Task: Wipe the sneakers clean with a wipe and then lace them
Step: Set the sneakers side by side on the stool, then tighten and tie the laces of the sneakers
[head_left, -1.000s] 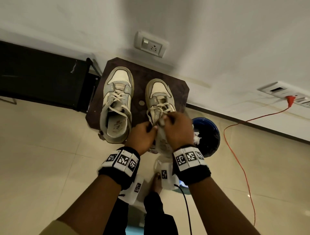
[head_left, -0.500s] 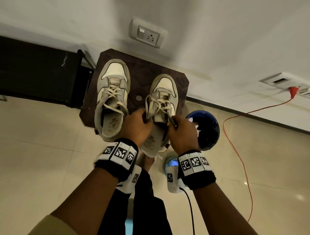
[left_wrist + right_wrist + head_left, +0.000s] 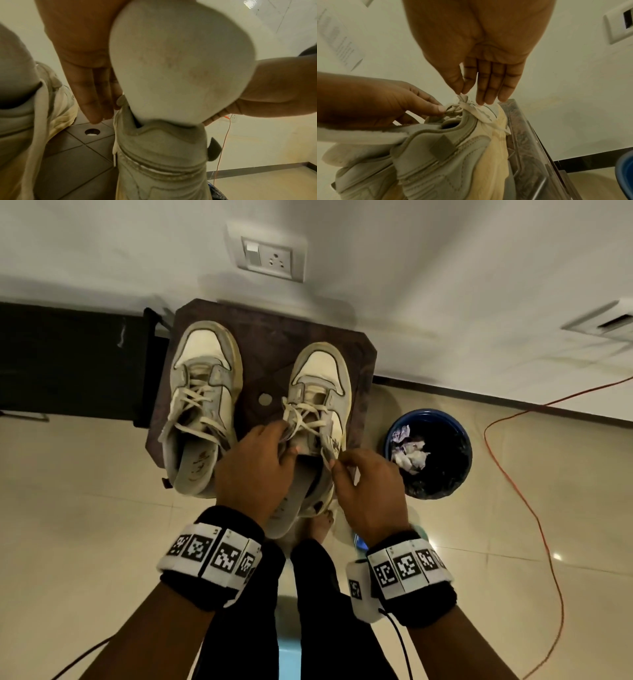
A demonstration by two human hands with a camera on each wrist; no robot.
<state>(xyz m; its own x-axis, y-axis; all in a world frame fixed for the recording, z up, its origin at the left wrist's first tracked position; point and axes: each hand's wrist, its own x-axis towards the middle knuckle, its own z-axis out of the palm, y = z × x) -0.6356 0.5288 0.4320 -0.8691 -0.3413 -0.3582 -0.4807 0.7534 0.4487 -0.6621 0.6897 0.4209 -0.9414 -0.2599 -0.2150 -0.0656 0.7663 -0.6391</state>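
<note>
Hands — left (image 3: 255, 463), right (image 3: 368, 491) — each pinch the right sneaker's (image 3: 320, 392) lace (image 3: 481, 115).

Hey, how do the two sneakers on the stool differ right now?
The left sneaker lies untouched, while both hands work on the right sneaker: the left hand holds its lace on one side and the right hand pinches the lace end on the other. The left sneaker's insole sits inside; the right sneaker's insole sticks out past the heel. Both are cream and grey, toes toward the wall, on the stool.
</note>
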